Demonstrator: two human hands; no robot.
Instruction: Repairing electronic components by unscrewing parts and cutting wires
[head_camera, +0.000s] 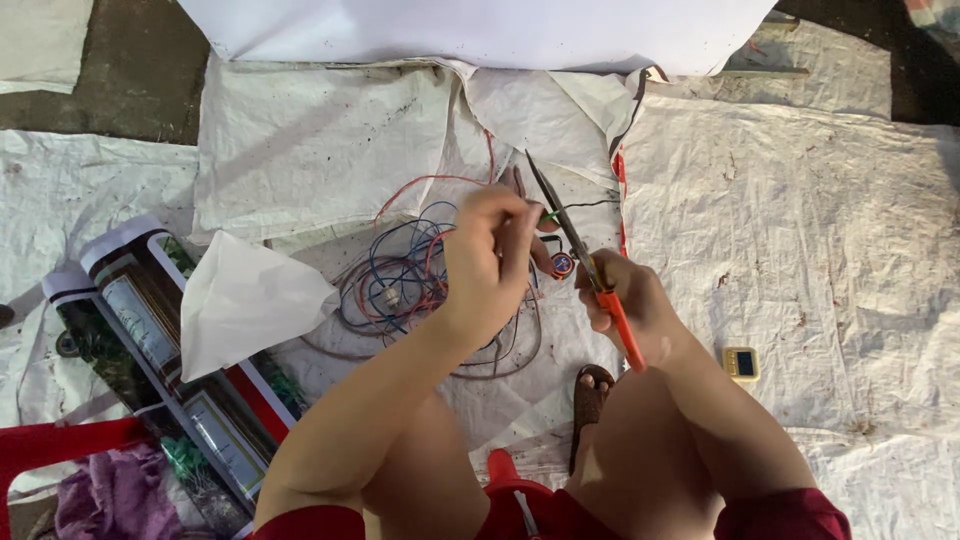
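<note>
My right hand (628, 303) grips orange-handled scissors (588, 262), blades pointing up and away. My left hand (487, 252) pinches a thin green wire (551, 215) right against the blades. Under both hands lies a loose tangle of red, blue and dark wires (400, 275) on white woven sacking (800, 210). A small round orange-and-blue part (563, 264) sits by the scissors, just below my left fingers.
A small yellow device with a blue screen (741, 363) lies to the right. At left are a rolled printed poster (150, 340), a white plastic bag (245, 300) and a red plastic edge (50, 445). My sandalled foot (590, 400) rests near the front.
</note>
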